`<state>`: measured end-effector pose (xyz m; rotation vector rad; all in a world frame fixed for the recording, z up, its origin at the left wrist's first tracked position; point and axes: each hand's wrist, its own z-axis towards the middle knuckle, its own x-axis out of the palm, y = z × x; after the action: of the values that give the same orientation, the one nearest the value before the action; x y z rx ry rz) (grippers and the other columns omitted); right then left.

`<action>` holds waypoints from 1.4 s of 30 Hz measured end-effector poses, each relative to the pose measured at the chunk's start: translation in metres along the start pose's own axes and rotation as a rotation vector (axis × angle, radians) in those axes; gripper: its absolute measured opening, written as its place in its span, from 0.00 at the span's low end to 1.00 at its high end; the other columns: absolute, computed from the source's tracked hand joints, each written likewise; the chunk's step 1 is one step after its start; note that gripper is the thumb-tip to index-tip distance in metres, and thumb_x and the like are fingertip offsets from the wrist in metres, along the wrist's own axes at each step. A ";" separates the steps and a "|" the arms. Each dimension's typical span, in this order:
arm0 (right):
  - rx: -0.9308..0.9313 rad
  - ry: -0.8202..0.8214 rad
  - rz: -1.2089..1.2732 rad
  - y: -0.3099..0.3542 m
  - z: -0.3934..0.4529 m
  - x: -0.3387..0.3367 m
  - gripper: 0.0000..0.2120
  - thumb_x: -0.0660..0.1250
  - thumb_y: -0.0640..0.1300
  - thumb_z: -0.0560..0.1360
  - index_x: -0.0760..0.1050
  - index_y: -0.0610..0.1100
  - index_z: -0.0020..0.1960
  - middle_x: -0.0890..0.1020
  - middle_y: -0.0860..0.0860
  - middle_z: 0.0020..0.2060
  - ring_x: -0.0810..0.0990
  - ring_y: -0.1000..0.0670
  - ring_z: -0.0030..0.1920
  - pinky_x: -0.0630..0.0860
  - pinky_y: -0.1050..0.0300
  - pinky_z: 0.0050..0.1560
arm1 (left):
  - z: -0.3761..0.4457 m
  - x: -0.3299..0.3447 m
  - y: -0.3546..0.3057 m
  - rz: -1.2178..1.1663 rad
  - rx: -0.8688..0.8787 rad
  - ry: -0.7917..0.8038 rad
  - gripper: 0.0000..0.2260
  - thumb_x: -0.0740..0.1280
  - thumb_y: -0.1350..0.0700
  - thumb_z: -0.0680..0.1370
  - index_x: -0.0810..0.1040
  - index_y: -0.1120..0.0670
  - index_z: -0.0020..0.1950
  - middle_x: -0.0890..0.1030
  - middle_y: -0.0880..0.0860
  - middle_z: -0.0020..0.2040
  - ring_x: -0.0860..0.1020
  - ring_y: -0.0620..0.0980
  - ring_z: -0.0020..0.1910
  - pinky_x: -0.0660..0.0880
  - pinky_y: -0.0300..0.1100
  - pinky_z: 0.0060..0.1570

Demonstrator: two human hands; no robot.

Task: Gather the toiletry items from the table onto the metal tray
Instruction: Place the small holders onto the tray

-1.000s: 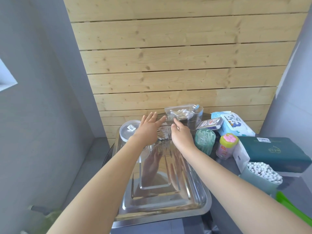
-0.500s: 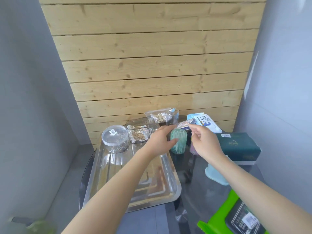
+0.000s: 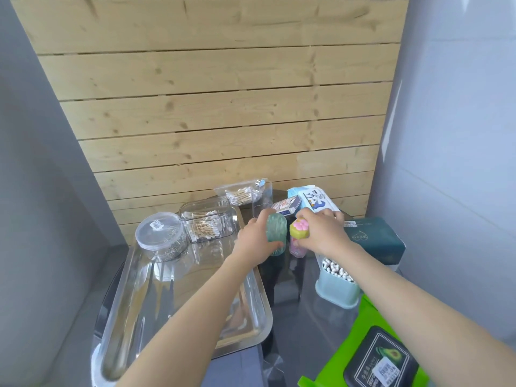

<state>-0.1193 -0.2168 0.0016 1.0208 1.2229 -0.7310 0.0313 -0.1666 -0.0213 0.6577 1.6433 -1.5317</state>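
You are looking at one metal tray (image 3: pixel 117 317), two hands, three wipe packs and six cotton-swab containers.

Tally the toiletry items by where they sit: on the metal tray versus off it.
On the metal tray: 2 (round clear container, clear swab box)
Off it: 8 visible, counting the green container and flower-lid bottle in the hands
Total: 10

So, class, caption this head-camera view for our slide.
Left hand grips a green container, right hand a flower-lidded bottle, beside the metal tray.

Teal container (image 3: pixel 276 233), yellow-green pink-flowered lid (image 3: pixel 299 229), silver tray (image 3: pixel 134 303), dark-green box (image 3: pixel 374 241).
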 end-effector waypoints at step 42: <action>-0.365 0.103 0.530 0.162 -0.027 0.058 0.32 0.67 0.41 0.75 0.58 0.51 0.74 0.70 0.46 0.71 0.72 0.47 0.68 0.70 0.51 0.66 | -0.116 -0.098 0.113 0.145 -0.276 -0.448 0.29 0.66 0.54 0.75 0.61 0.49 0.75 0.59 0.56 0.74 0.56 0.56 0.75 0.52 0.52 0.71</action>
<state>0.0268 -0.1245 -0.0181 1.0187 1.0550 -0.0398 0.1548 -0.0234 -0.0096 0.2531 1.3930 -1.2109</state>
